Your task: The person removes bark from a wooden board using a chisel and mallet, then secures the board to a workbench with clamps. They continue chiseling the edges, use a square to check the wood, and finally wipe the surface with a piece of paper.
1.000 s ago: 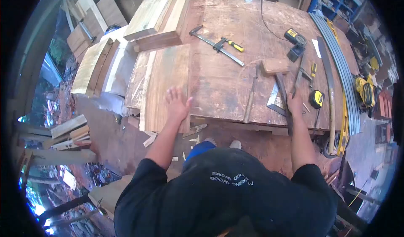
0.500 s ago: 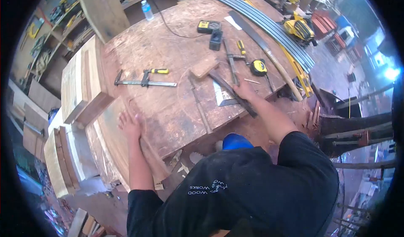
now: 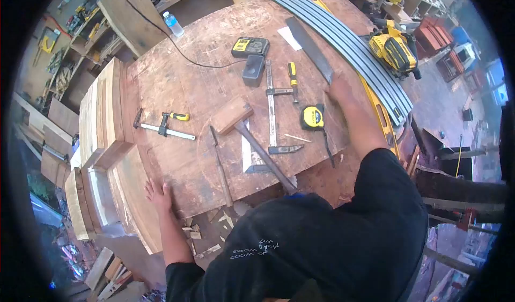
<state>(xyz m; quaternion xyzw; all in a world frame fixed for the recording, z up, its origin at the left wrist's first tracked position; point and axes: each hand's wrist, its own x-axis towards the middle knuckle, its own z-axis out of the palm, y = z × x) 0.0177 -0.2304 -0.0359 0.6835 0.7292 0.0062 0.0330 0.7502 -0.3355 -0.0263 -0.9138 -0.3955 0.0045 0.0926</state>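
Note:
My left hand lies with fingers spread on the edge of a wooden board at the left of the bench. At the right, my right hand is closed around the handle end of a pull saw. The saw's dark blade points away from me, and my hand and forearm hide its handle. Left of that arm lie a yellow tape measure, a chisel with a yellow and black handle, a metal square, a hammer and a wooden mallet.
A bar clamp and a slim wooden-handled tool lie on the bench. Farther back are a charger, a battery and a water bottle. Grey rails, a yellow level and a yellow power tool line the right.
My right hand has moved from beside the mallet handle, up and right, to the pull saw. My left hand stays on the board, slightly lower in view. The camera view has shifted.

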